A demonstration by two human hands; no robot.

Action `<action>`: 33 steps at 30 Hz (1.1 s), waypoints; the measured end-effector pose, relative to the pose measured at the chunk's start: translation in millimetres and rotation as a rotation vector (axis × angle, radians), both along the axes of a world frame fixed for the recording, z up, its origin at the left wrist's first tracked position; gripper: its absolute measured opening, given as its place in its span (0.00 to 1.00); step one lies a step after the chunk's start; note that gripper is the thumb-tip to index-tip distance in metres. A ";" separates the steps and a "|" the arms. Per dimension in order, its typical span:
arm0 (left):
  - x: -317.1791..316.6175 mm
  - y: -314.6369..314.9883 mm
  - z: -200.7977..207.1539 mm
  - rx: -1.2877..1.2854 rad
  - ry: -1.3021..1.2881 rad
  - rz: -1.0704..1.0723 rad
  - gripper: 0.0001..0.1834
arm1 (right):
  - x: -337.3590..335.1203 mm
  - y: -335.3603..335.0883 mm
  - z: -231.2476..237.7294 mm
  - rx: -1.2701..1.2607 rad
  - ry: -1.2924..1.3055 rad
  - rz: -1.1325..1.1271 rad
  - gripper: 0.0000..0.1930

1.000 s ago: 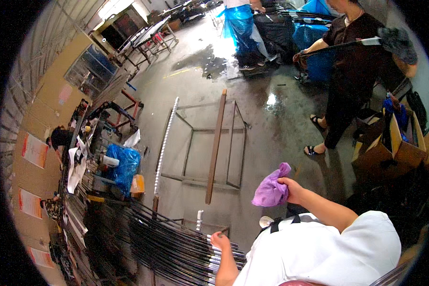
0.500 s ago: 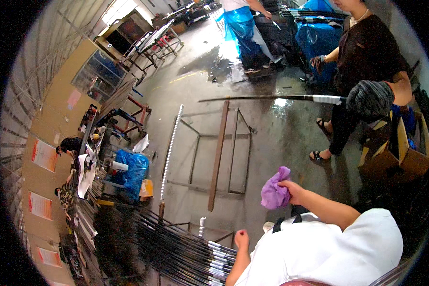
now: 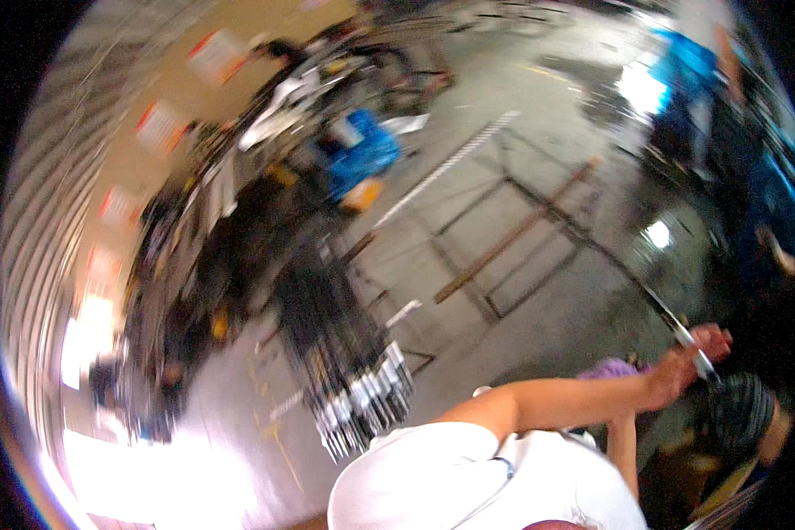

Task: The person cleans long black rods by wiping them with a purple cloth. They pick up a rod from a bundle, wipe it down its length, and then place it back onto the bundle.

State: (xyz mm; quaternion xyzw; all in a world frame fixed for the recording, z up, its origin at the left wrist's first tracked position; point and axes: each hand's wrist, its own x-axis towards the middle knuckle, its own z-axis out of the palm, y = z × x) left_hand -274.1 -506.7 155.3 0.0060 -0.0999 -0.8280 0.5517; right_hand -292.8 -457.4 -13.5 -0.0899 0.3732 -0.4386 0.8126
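My left arm reaches across to the right, its hand [image 3: 687,360] at the white-wrapped end of a long dark rod [image 3: 632,276]. The rod crosses over the palm, and the fingers look stretched out beyond it, though blurred. A co-worker's grey-gloved hand [image 3: 740,413] is close to the same end. Partly hidden behind my left forearm is a purple cloth [image 3: 608,369]. My right hand is at the cloth, its fingers hidden; only the right forearm [image 3: 624,452] shows clearly below.
A bundle of dark rods with white ends [image 3: 362,397] lies to the left. Metal frames with a brown bar [image 3: 521,230] stand on the floor ahead. Blue plastic [image 3: 362,155] is beyond at the left. Another person in a blue apron [image 3: 685,57] stands at the far right.
The view has swung left and blurred. My left hand has moved from beside the rod bundle across to the long rod's white end. My left arm now covers part of the purple cloth.
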 end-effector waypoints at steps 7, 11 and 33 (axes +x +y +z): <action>24.0 -9.0 -2.3 0.096 0.034 0.431 0.16 | -47.9 20.3 -40.0 -0.028 0.017 0.178 0.19; 120.8 -24.7 -22.6 0.229 -0.304 0.608 0.10 | -24.1 -26.6 -32.7 0.039 0.045 0.282 0.22; 274.9 177.5 -23.6 0.545 -2.025 0.859 0.15 | 274.4 -30.6 123.6 -0.345 -0.005 0.588 0.26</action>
